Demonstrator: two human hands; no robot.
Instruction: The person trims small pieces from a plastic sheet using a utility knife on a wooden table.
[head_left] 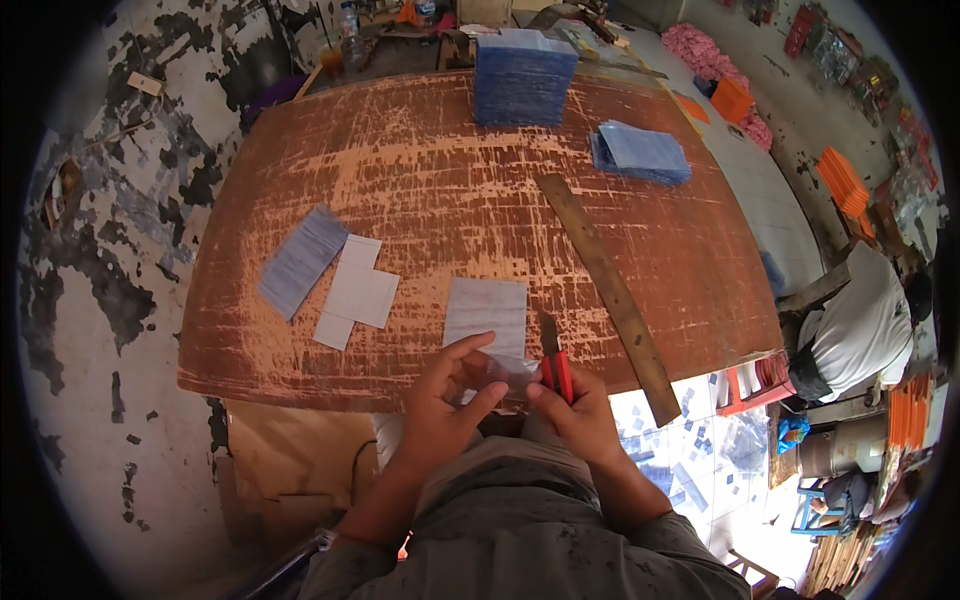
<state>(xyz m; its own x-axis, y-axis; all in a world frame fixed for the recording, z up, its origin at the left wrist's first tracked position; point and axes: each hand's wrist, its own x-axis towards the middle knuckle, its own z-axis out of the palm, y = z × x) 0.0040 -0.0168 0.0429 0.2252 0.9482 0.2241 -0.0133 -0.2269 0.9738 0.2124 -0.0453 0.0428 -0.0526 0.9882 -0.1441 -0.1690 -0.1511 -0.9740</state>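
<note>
Near the table's front edge, my left hand [447,392] curls its fingers round the left side of a clear plastic piece [515,372]; the index finger stays raised apart from the thumb. My right hand [580,415] grips a red-handled knife [557,372], its dark blade pointing away from me. The right thumb lies at the plastic's right edge. Just beyond my hands, a pale square sheet [486,305] lies flat, partly covered by them. To its left are a white cross-shaped cut piece [360,290] and a stack of bluish plastic sheets [303,262].
A long wooden strip [610,290] lies slantwise on the worn brown table [420,190]. At the far side stand a tall blue sheet stack [524,85] and a lower pile [645,152]. Another person [858,320] bends at the right, near orange stacked pieces [908,412].
</note>
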